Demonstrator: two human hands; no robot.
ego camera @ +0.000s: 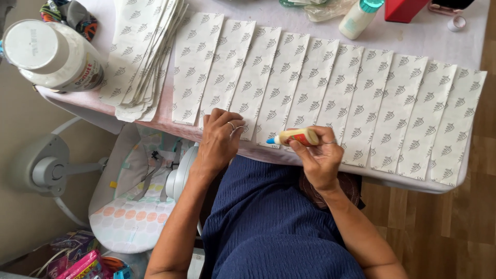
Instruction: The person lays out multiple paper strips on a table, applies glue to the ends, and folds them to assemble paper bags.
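Several long white paper strips [310, 88] printed with small grey leaf marks lie overlapped in a row across the table [423, 39]. My left hand [219, 139] presses flat on the near ends of two strips at the left of the row. My right hand [320, 155] holds a small glue bottle [295, 137] with a blue tip, pointing left just above the near ends of the strips. A loose stack of the same strips [142, 57] lies at the left end of the table.
A large white jar [51, 54] stands at the table's left corner. A white bottle with a teal cap [359, 18], a red box [403, 9] and a tape roll [456, 23] sit at the far edge. A baby bouncer seat [134, 201] is on the floor at left.
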